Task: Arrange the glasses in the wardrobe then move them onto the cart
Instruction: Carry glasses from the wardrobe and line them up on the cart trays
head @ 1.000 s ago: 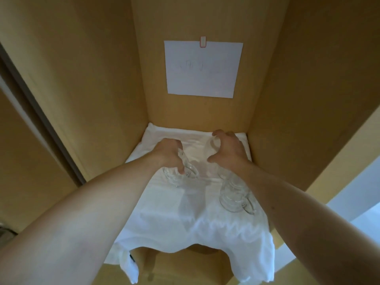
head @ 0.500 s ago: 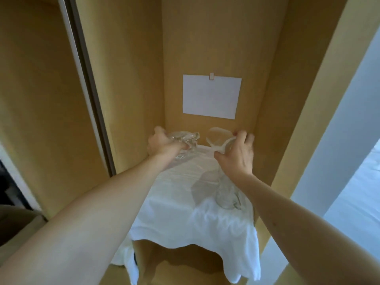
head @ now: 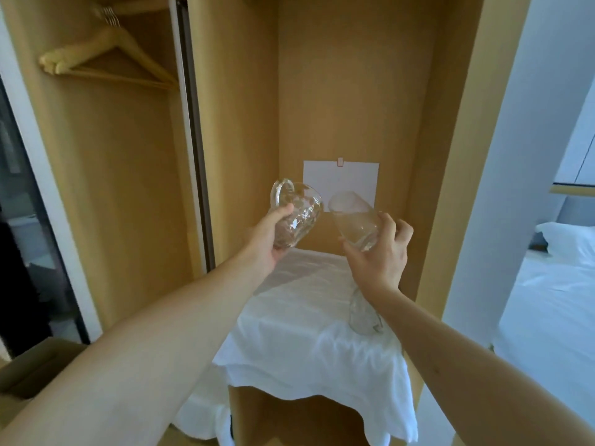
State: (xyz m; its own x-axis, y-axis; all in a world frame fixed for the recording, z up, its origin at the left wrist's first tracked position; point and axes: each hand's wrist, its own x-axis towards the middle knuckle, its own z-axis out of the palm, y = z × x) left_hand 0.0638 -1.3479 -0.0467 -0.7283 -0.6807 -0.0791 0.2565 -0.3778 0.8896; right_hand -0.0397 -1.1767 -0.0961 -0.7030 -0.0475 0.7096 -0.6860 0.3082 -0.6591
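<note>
My left hand grips a clear handled glass mug, tilted and lifted well above the shelf. In my right hand is a plain clear tumbler, also tilted, its mouth pointing up and left. The two glasses are close together in front of the wardrobe's back wall. A third clear glass mug stands on the white cloth that covers the wardrobe shelf, partly hidden behind my right forearm. No cart is in view.
A white paper sheet is clipped to the wardrobe's back wall. Wooden hangers hang in the left compartment past a sliding door rail. A cardboard box sits at lower left, a white bed at right.
Both hands have lifted their glasses off the cloth and pulled them up and back toward me. The view has tipped upward, so the hangers and bed now show.
</note>
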